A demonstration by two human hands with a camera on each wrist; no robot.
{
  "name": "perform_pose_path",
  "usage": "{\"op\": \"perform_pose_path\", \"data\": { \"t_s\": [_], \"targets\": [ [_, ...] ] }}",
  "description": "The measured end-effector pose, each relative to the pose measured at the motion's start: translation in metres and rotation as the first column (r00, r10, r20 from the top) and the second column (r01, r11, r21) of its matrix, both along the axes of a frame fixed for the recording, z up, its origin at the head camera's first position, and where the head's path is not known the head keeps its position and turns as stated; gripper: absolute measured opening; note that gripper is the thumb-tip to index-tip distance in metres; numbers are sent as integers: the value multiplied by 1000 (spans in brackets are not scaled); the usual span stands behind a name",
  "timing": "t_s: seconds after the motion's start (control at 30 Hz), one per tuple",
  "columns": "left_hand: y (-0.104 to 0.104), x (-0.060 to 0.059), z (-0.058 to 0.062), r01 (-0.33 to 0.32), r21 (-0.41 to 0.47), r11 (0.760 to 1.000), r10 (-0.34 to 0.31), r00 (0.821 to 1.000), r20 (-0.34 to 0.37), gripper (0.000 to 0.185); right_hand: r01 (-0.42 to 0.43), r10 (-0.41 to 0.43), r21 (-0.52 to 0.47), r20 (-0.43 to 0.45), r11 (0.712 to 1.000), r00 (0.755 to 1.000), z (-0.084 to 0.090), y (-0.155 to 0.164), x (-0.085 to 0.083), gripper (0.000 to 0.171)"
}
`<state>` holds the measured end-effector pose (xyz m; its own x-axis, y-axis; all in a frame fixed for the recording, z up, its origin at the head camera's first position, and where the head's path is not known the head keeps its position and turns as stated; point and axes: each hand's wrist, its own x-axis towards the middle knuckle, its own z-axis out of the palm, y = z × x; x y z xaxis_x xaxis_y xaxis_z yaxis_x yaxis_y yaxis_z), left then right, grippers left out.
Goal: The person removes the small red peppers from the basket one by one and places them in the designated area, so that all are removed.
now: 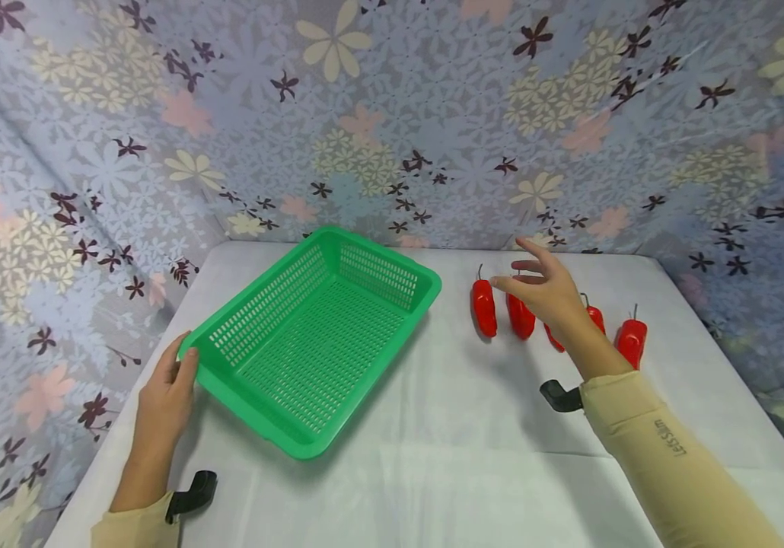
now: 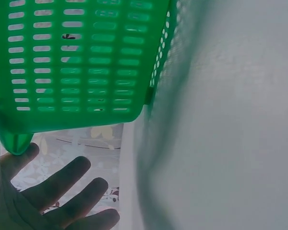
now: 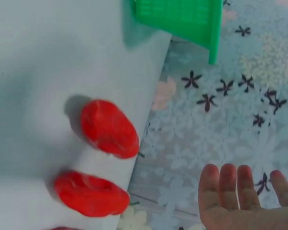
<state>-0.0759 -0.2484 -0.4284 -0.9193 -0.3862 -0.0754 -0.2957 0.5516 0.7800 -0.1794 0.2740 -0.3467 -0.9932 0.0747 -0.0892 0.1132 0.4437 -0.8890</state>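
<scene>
A green perforated plastic basket (image 1: 323, 350) lies at an angle on the left half of the table. My left hand (image 1: 164, 403) pinches its near left corner, thumb over the rim and index finger beneath; in the left wrist view the other fingers (image 2: 69, 177) spread away from it. Several red peppers with thin dark stems form a row on the right. My right hand (image 1: 546, 285), fingers apart and holding nothing, hovers over the row, just right of the leftmost pepper (image 1: 484, 307). Its hand and wrist partly hide the second pepper (image 1: 520, 316) and the middle ones.
A white cloth (image 1: 447, 472) covers the table. Flower-patterned fabric (image 1: 392, 137) rises behind it and along both sides. The rightmost pepper (image 1: 632, 339) lies beside my right forearm. Black wrist mounts (image 1: 193, 493) stick out from both sleeves.
</scene>
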Motion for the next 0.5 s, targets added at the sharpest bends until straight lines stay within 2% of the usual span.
{"op": "perform_pose_path", "data": {
  "t_s": [0.23, 0.5],
  "targets": [
    [0, -3, 8, 22, -109, 994, -36, 991, -128, 60, -21, 21, 1, -14, 1000, 1000, -1, -10, 4, 90],
    [9, -2, 30, 56, -238, 970, -101, 978, -182, 54, -61, 60, -41, -24, 997, 998, -1, -22, 9, 88]
  ]
}}
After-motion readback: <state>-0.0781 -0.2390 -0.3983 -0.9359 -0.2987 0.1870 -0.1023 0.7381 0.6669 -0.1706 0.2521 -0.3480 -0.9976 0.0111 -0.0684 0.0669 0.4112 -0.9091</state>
